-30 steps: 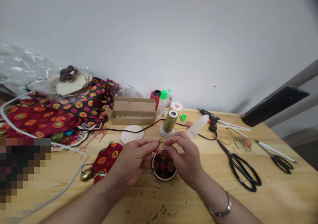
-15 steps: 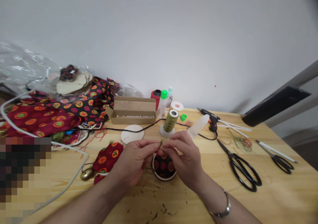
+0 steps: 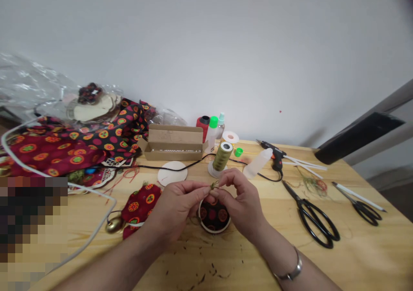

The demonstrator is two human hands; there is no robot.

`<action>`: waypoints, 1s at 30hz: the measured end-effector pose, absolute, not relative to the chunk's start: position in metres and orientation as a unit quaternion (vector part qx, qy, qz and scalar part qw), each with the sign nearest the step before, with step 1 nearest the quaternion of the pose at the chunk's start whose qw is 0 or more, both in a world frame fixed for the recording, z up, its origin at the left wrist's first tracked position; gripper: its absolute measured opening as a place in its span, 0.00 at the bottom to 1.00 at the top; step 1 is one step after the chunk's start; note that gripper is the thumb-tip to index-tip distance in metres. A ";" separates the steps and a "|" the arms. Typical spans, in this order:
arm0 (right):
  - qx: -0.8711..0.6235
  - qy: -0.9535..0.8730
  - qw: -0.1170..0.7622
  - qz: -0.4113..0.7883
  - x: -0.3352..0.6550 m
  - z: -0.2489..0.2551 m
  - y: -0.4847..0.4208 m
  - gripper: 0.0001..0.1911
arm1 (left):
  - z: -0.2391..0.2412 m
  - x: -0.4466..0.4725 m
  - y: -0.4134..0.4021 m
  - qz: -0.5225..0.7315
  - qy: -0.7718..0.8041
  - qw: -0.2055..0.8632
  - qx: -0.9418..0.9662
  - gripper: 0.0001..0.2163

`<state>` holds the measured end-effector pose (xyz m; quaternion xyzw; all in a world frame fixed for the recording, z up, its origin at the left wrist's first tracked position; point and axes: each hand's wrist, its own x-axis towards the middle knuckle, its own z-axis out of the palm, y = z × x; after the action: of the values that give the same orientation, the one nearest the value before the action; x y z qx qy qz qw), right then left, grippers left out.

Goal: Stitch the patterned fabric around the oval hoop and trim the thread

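Observation:
My left hand [image 3: 176, 207] and my right hand [image 3: 240, 200] meet above the wooden table [image 3: 355, 256], fingertips pinched together on a small olive-green tuft of thread [image 3: 214, 185]. Right under them lies a round piece covered in dark red patterned fabric [image 3: 214, 215]. A spool of olive-green thread [image 3: 222, 157] stands upright just behind the hands. A loose scrap of red patterned fabric [image 3: 138, 205] lies beside my left hand, with a brass bell [image 3: 112, 225] next to it.
Black scissors [image 3: 311, 215], a second pair [image 3: 363, 207], a glue gun [image 3: 272, 153] and a clear bottle [image 3: 256, 164] lie to the right. An open cardboard box [image 3: 172, 144], bottles [image 3: 211, 132], a white disc [image 3: 172, 173], heaped patterned cloth [image 3: 64, 147] and a white cable [image 3: 93, 233] fill the left.
Both hands stay pinched on the green tuft; the fingers have shifted slightly and the tuft now stands a little higher between the fingertips.

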<state>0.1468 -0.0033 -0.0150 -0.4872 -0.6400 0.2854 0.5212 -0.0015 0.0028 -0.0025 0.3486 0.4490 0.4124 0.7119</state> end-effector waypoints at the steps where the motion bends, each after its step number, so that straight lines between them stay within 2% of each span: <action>1: -0.494 -0.631 0.521 0.296 0.147 -0.016 -0.003 0.08 | -0.002 -0.001 0.003 0.413 0.451 0.710 0.350 0.05; 7: -0.503 -0.582 0.524 0.365 0.146 -0.021 0.001 0.11 | -0.002 -0.001 0.003 0.412 0.448 0.706 0.362 0.05; 15: -0.490 -0.444 0.478 0.578 0.145 -0.012 -0.001 0.18 | -0.006 -0.004 0.003 0.407 0.454 0.679 0.409 0.05; 25: -0.452 -0.373 0.446 0.677 0.149 -0.019 -0.001 0.23 | -0.003 -0.004 0.001 0.391 0.468 0.655 0.446 0.05; 30: -0.428 -0.357 0.442 0.702 0.151 -0.020 0.000 0.21 | -0.004 -0.005 0.002 0.393 0.468 0.639 0.467 0.05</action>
<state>0.1507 -0.0004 -0.0196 -0.4284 -0.3574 0.7022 0.4423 -0.0050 0.0018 -0.0045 0.4669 0.4677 0.3932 0.6392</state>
